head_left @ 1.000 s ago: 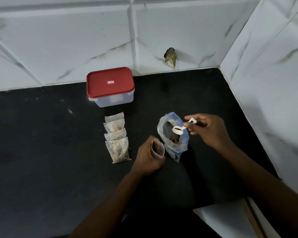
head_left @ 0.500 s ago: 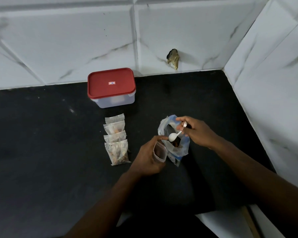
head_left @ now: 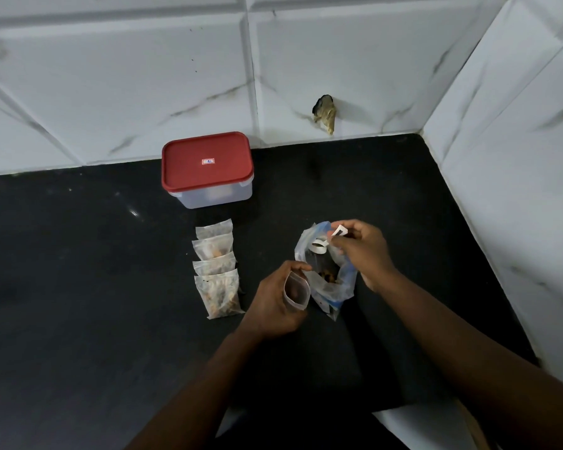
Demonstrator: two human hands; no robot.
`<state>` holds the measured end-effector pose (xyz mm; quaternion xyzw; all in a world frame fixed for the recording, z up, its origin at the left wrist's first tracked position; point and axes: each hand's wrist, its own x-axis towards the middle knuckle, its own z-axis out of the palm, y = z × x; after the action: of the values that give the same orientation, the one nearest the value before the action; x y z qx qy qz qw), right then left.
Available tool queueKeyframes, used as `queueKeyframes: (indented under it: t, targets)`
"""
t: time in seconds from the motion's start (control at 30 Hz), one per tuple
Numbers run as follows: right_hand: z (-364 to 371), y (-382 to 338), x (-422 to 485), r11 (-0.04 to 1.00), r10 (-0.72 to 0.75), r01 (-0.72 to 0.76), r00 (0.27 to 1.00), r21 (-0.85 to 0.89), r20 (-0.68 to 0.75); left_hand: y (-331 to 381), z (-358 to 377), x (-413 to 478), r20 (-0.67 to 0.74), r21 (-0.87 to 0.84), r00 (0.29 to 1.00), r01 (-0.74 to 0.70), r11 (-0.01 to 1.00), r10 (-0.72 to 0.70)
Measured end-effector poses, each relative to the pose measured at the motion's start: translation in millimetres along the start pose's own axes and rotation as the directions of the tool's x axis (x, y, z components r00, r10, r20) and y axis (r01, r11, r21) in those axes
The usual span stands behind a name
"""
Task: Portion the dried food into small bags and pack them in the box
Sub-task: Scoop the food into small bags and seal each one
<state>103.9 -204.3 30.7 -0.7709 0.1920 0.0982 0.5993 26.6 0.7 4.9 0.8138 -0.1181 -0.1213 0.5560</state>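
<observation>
I judge the portioning well under way and the packing not yet begun. Four filled small bags (head_left: 217, 271) lie in an overlapping row on the black bench (head_left: 78, 303), between the box (head_left: 208, 193) and my left hand (head_left: 270, 303). The box stands at the back against the tiled wall, well apart from both hands, with its red lid (head_left: 207, 162) on. I cannot tell whether anything is inside it.

A fifth small bag (head_left: 295, 290) is in my left hand, whose fingers (head_left: 301, 266) are curled round it. They hold its mouth open just beside the big bag (head_left: 332, 290). I cannot make out how much it holds.

My right hand (head_left: 366, 258) pinches the handle of a white scoop (head_left: 320, 247) between thumb and fingers (head_left: 342, 243). The scoop's bowl sits at the mouth of the big bag, and I cannot tell whether it is loaded.

Some dried food (head_left: 327, 276) shows low in the big bag, so I expect more portions to come.

What is left, as I read it:
- fill and close this fifth bag
- portion out the remaining food
- take the lid off the box
- lay all the small bags inside and shut it
</observation>
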Motion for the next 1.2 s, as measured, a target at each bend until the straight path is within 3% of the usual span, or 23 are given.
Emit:
queueKeyframes:
  t: [0.17, 0.33, 0.6, 0.8, 0.9, 1.03, 1.2]
  targets:
    - [3.0, -2.7, -1.8, 0.997, 0.059, -0.061, 0.997, 0.042, 0.053, -1.4, -0.6, -0.3, -0.006, 0.005, 1.0, -0.006, 1.0, 0.006]
    - [0.9, 0.9, -2.3, 0.99, 0.096, -0.094, 0.995, 0.107, -0.011, -0.4, -1.2, -1.9, -0.005, 0.0, 1.0, 0.003, 1.0, -0.003]
    - [-13.5, 1.5, -3.1, 0.998, -0.042, 0.039, 0.998, -0.046, -0.055, 0.5, -3.1, -3.0, -0.017, -0.01, 1.0, -0.005, 1.0, 0.005]
    - [-26.7, -2.1, 0.6, 0.99, -0.095, 0.107, 0.988, -0.094, 0.124, 1.3, -4.6, -3.7, -0.04, -0.009, 0.999, -0.009, 1.0, 0.008]
    - [-25.2, -1.5, -1.4, 0.918, -0.224, 0.272, 0.956, -0.29, 0.189, 1.1, -4.9, -3.1, -0.059, 0.002, 0.998, -0.021, 1.0, 0.021]
    - [-21.3, 1.1, -0.8, 0.839, -0.334, 0.396, 0.916, -0.374, 0.221, 1.4, -6.6, -0.5, -0.077, 0.011, 0.997, -0.021, 1.0, 0.022]
    - [-21.8, 2.1, 1.7, 0.883, -0.267, 0.334, 0.935, -0.331, 0.232, 0.2, -8.2, 0.8, -0.089, 0.0, 0.996, -0.011, 1.0, 0.011]
